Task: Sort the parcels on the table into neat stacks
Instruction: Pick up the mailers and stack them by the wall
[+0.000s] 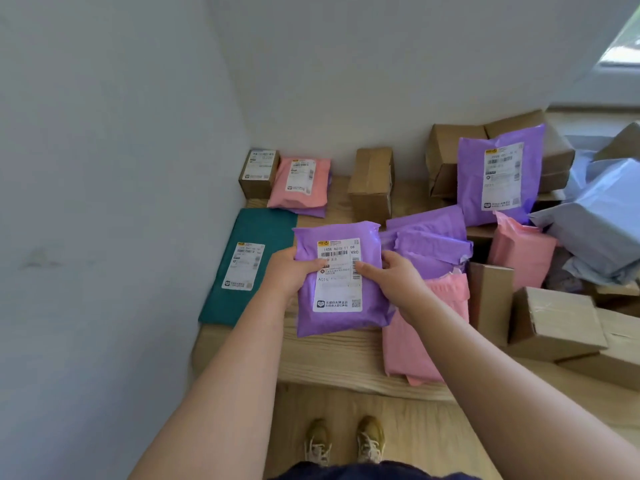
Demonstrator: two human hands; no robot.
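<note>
1. A teal parcel [249,265] lies flat along the left edge of the wooden bench [339,358], label up
2. In the far left corner sits a small cardboard box [258,174], with a pink parcel [299,181] just beside it
3. The left hand [291,271] grips the left side of a purple parcel [341,320], thumb on its label; the parcel is over the bench's middle, near the front edge
4. The right hand [391,275] pinches the parcel's right side, thumb on top
5. Towards the right edge, purple, pink and grey parcels and brown boxes lie in a loose heap [429,237]
</note>
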